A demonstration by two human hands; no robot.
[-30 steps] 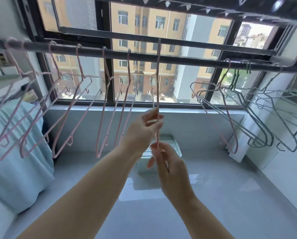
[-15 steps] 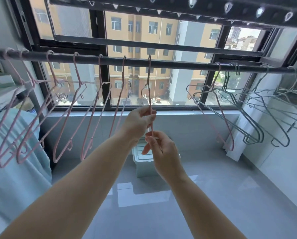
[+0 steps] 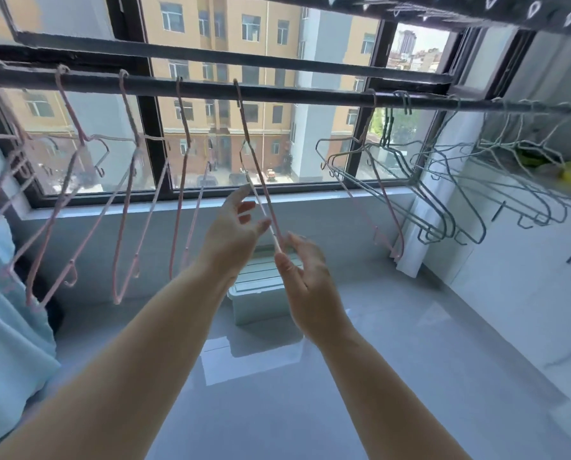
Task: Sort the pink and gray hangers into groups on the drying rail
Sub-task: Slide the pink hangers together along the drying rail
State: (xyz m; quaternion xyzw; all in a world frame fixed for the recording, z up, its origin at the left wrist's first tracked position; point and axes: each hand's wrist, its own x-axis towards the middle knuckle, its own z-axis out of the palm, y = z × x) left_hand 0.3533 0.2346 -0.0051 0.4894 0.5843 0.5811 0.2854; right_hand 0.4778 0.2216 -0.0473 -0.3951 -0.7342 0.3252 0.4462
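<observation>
The drying rail (image 3: pixel 277 94) runs left to right in front of the window (image 3: pixel 148 134). The left hanger group (image 3: pixel 182 180) hangs spaced out along the rail's left half. A single hanger (image 3: pixel 261 184) hangs near the rail's middle. The right hanger group (image 3: pixel 440 232) hangs bunched on the rail's right part.

Below the rail:
- The left hand (image 3: pixel 234 227) lies just left of the single hanger's lower end.
- The right hand (image 3: pixel 304 270) lies just right of it.
- A box (image 3: pixel 260 293) stands on the floor (image 3: pixel 410 360) under the rail's middle, beyond the hands.
- A cloth (image 3: pixel 8 343) lies under the rail's left end.
</observation>
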